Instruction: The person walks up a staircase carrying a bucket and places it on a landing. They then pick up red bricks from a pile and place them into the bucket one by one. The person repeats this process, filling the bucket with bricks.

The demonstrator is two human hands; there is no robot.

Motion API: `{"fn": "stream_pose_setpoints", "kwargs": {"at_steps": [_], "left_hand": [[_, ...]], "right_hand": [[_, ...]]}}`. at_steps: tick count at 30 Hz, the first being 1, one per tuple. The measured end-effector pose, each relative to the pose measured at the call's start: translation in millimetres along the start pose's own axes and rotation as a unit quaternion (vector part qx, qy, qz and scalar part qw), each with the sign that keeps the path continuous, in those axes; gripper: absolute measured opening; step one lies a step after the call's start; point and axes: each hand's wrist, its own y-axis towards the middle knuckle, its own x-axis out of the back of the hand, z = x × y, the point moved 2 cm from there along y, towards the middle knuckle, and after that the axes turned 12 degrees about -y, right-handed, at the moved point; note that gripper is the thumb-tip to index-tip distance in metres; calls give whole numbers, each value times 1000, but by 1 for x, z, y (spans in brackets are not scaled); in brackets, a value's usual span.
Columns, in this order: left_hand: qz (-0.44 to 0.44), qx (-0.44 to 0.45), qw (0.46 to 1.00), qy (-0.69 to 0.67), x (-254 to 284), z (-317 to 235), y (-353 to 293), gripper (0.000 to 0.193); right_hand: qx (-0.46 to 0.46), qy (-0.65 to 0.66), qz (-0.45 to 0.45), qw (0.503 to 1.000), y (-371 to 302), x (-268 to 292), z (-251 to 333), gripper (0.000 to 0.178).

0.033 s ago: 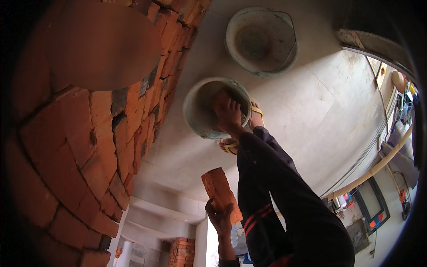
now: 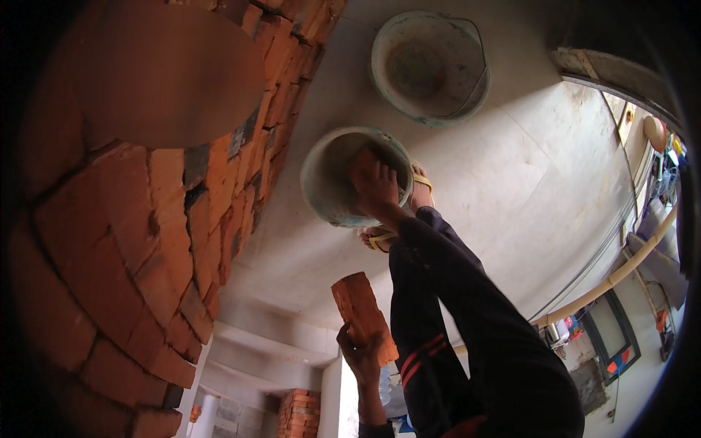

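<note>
My left hand (image 2: 361,353) is closed around a reddish-orange brick (image 2: 361,305), held tilted beside my dark trousers. Farther forward, my right hand (image 2: 381,188) reaches down into a grey-green bucket (image 2: 318,179). Its fingers are wrapped over another brick (image 2: 361,169), which lies partly in shadow inside the bucket. The bucket stands on the floor just in front of my feet in yellow-strapped sandals. How deep that brick sits is hard to make out.
A second bucket (image 2: 464,69) with a wire handle stands farther ahead on the pale floor (image 2: 511,175). Along the left rises a large stack of bricks (image 2: 164,212). A smaller brick stack (image 2: 298,414) is near pale steps (image 2: 266,343). A bamboo pole (image 2: 606,288) and clutter line the right.
</note>
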Motion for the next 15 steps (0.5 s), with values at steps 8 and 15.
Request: {"fn": "stream_pose_setpoints", "kwargs": {"at_steps": [8,15], "left_hand": [[136,77,978,-140,-27,-27,20,51],[187,287,796,-499,-75,-28,40,53]], "right_hand": [[90,488,153,854,-128,83,-48,62],[145,429,273,849,-193,135,-35,81]]}}
